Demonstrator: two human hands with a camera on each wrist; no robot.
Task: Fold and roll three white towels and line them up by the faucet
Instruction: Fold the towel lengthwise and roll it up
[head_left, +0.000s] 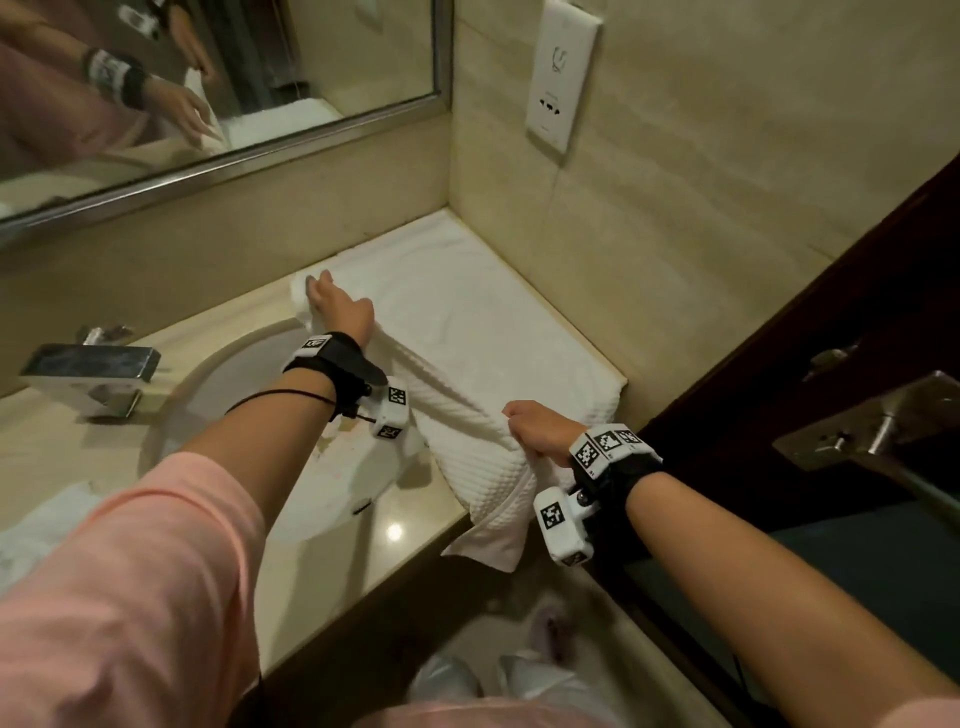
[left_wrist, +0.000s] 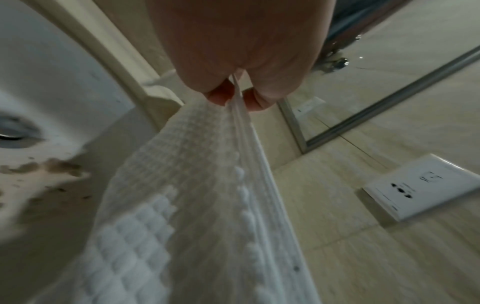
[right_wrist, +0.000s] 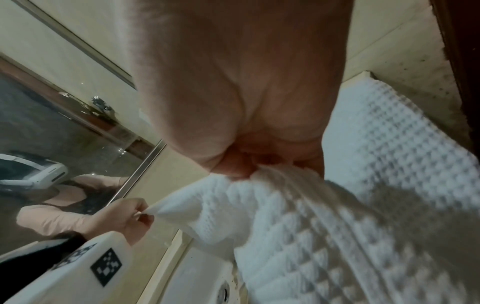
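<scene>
A white waffle-weave towel (head_left: 467, 410) is stretched between my two hands above the right side of the counter. My left hand (head_left: 332, 299) pinches its far corner near the back wall; in the left wrist view my left hand (left_wrist: 233, 98) has the edge of the towel (left_wrist: 187, 205) between thumb and fingers. My right hand (head_left: 535, 428) grips the near end at the counter's front edge, and the towel (right_wrist: 298, 226) bunches under that hand (right_wrist: 265, 166) in the right wrist view. A second white towel (head_left: 478, 306) lies flat beneath. The chrome faucet (head_left: 93, 379) stands at the left.
The round white sink (head_left: 249, 395), stained near its rim, lies between faucet and towels. More white cloth (head_left: 47, 519) sits at the counter's left front. A mirror (head_left: 208, 78) and wall socket (head_left: 563, 73) are behind; a dark door with metal handle (head_left: 883, 421) is at the right.
</scene>
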